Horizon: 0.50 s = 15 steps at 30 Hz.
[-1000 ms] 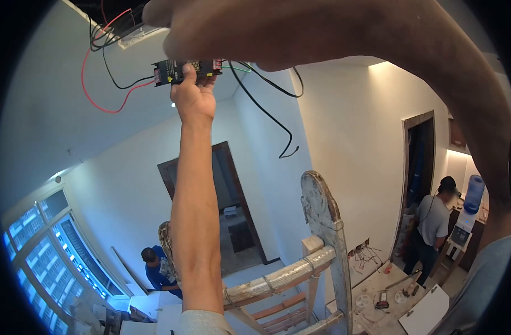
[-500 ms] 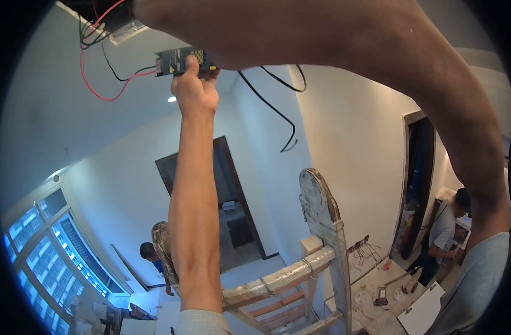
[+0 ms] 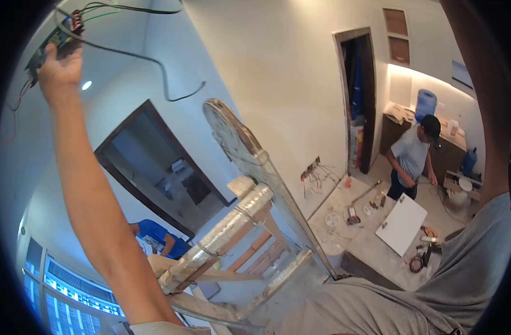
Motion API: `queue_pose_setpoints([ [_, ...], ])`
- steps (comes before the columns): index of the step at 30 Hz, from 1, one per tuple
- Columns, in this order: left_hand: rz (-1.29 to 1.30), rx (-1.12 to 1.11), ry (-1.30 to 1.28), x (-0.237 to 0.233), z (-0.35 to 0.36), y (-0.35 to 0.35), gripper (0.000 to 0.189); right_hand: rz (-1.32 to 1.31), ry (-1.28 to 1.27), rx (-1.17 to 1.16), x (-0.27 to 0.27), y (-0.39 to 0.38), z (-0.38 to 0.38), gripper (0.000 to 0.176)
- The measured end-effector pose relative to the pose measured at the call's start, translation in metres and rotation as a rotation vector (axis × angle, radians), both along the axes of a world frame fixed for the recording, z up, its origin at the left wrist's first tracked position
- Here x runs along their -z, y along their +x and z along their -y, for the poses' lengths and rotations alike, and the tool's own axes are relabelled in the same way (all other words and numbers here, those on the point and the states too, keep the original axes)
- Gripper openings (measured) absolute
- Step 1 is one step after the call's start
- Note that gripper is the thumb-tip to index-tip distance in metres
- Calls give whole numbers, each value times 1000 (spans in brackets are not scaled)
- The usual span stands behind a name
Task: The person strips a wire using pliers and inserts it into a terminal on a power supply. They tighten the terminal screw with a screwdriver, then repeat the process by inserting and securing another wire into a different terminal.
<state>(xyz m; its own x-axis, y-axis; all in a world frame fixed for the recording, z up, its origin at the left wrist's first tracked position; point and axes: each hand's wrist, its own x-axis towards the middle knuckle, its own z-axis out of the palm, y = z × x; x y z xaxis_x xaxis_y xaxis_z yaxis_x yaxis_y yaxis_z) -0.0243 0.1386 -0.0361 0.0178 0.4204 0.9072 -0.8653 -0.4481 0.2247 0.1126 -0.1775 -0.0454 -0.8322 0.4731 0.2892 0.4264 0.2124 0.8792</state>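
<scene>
My left hand [image 3: 63,72] reaches up at the upper left and grips a slim power supply box [image 3: 55,40] from below, its thumb against the side. The box has a perforated metal case. At its upper end is a terminal block [image 3: 76,23], with dark and green wires close by. A loose black cable [image 3: 134,54] loops out to the right, its end hanging free. Thin red and dark wires [image 3: 24,92] trail from the lower end. My right arm [image 3: 472,72] rises along the right edge; its hand is out of view.
A worn wooden ladder [image 3: 250,159] stands directly below me. Bare wires [image 3: 316,167] stick out of the wall. Below right, a work surface [image 3: 353,243] carries a white panel [image 3: 402,224] and tools. One person [image 3: 412,153] stands beyond it; another, in blue [image 3: 161,237], is lower left.
The view has swung right and down, so my left hand and the power supply box now appear farther left. My right arm no longer crosses the top and shows only at the right edge.
</scene>
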Motion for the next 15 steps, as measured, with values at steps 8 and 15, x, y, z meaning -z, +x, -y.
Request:
queue_pose_setpoints([
  [8,-95,-277,78,-4,-6,-5,45,-25,-21,-1,8,13,-1,13],
  [15,-223,-1031,607,-21,-35,-11,40,-53,-34,4,5,20,-6,13],
])
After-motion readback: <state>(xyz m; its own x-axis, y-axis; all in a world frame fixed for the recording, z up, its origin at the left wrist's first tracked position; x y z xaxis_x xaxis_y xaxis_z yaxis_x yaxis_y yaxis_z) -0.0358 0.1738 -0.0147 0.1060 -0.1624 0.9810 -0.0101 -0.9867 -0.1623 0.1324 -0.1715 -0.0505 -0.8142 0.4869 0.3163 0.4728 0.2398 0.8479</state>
